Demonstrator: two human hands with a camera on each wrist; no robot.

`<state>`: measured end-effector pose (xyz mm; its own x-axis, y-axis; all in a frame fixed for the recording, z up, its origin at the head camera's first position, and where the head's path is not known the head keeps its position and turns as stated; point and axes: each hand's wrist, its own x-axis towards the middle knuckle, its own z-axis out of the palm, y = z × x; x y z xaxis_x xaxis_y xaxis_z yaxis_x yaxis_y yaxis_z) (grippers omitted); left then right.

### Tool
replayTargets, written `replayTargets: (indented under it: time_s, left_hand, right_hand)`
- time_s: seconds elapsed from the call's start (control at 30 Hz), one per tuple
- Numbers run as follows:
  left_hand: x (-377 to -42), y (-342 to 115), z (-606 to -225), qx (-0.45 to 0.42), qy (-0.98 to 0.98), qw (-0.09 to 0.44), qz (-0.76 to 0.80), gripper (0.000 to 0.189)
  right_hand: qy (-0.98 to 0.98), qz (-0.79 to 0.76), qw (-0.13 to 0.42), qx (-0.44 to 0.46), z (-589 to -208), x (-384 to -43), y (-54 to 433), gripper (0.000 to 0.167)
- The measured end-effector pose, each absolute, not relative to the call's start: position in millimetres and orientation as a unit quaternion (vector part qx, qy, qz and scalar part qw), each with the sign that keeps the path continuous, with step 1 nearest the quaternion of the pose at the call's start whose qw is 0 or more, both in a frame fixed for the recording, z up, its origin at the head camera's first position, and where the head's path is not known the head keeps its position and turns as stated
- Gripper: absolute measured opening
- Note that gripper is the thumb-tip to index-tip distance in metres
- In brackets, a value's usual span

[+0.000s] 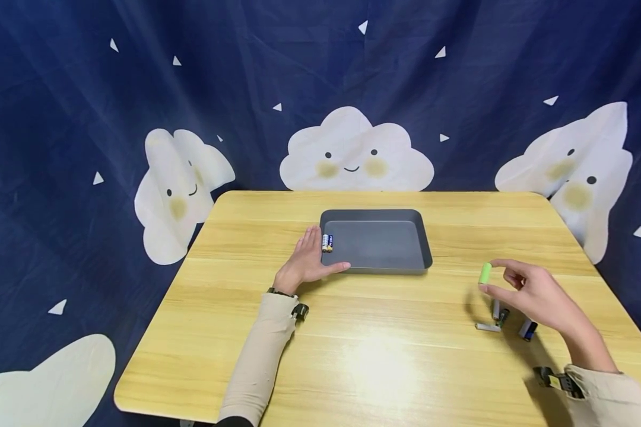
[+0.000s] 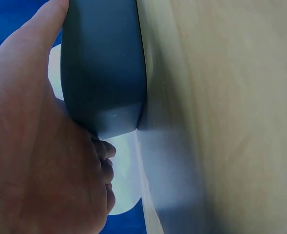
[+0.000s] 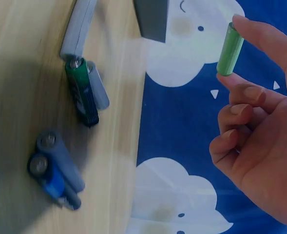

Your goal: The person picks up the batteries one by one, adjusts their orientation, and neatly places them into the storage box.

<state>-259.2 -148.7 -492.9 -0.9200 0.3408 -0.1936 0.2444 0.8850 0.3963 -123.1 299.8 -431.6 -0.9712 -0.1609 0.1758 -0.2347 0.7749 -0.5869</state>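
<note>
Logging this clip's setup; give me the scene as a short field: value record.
left_hand: left hand touches the near-left corner of the grey tray, thumb along the near side
right_hand: right hand pinches a light-green battery above the table
in_tray: two batteries, side by side at the left wall
on_table: five loose batteries near the right hand
backdrop: dark blue curtain, printed clouds

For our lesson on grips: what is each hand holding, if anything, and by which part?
The right hand pinches a green battery by its two ends, between thumb and finger. The left hand rests open against the grey tray, gripping nothing.
</note>
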Motion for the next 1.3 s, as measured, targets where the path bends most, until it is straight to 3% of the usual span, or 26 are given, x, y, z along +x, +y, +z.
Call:
replayTargets:
  time_s: [1.3]
  left_hand:
    - [-257.8, -149.6, -493.6, 0.15, 0.961, 0.129, 0.194, 0.133]
  right_hand:
    - [-0.895, 0.42, 0.013, 0.152, -438.6, -212.3, 210.5, 0.048]
